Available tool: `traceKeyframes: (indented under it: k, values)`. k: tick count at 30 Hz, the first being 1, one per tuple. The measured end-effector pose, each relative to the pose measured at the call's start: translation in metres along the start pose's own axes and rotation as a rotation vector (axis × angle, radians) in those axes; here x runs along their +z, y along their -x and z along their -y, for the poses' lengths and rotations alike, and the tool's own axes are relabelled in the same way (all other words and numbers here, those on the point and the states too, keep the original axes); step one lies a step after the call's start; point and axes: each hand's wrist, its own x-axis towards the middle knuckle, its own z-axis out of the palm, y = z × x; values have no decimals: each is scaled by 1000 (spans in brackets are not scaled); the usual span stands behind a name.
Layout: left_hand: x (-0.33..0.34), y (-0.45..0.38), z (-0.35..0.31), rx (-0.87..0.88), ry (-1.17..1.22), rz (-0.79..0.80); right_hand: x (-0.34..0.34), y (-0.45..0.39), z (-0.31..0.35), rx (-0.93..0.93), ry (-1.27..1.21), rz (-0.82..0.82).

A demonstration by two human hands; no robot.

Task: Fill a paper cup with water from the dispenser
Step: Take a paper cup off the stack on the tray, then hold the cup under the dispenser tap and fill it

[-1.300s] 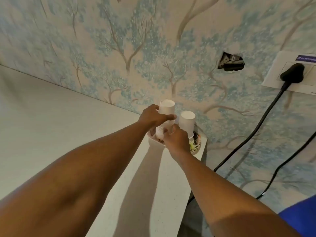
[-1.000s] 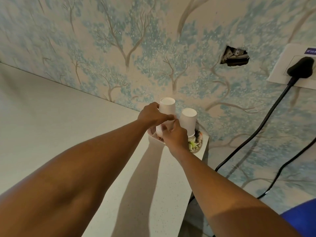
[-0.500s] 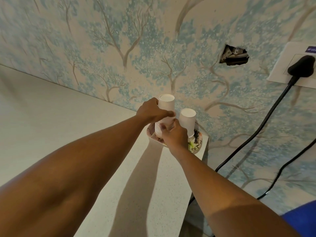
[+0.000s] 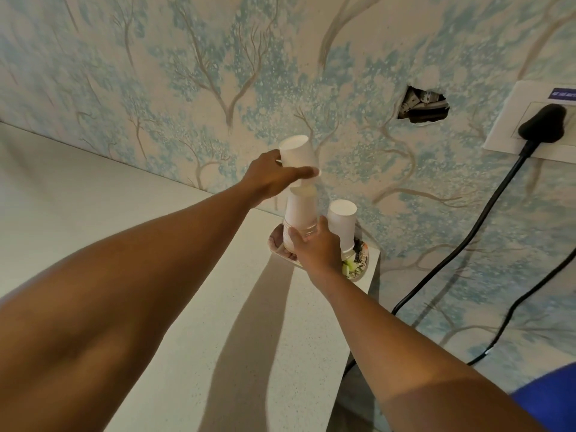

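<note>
My left hand (image 4: pixel 271 176) grips a white paper cup (image 4: pixel 297 155), held upside down just above a stack of white paper cups (image 4: pixel 300 215). My right hand (image 4: pixel 314 246) holds the base of that stack. A second stack of upside-down cups (image 4: pixel 342 221) stands to its right. Both stacks rest on a patterned plate (image 4: pixel 358 265) at the far right corner of the white counter (image 4: pixel 156 275). No water dispenser is visible.
Tree-patterned wallpaper covers the wall behind. A ragged hole (image 4: pixel 422 108) is in the wall, and a black plug (image 4: pixel 542 127) sits in a white socket (image 4: pixel 511 126) at right, its cables hanging down. The counter ends just right of the plate.
My left hand has lifted the top cup up off the stack, while my right hand stays on the stack's base.
</note>
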Motion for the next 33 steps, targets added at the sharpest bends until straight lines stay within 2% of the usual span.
traceKeyframes:
  k: [5, 13, 18, 24, 33]
  values:
    - [-18, 7, -4, -97, 251, -52, -6, 10, 7, -4, -35, -8]
    - [-18, 51, 1, -184, 311, -62, -22, 42, 19, -46, -92, -28]
    - [-12, 88, -5, -182, 321, 42, -35, 74, 23, -102, -169, -64]
    - [3, 145, -12, -261, 359, 172, -54, 110, 20, -194, -201, -54]
    - [33, 235, -7, -328, 438, 312, -87, 172, 2, -215, -256, -37]
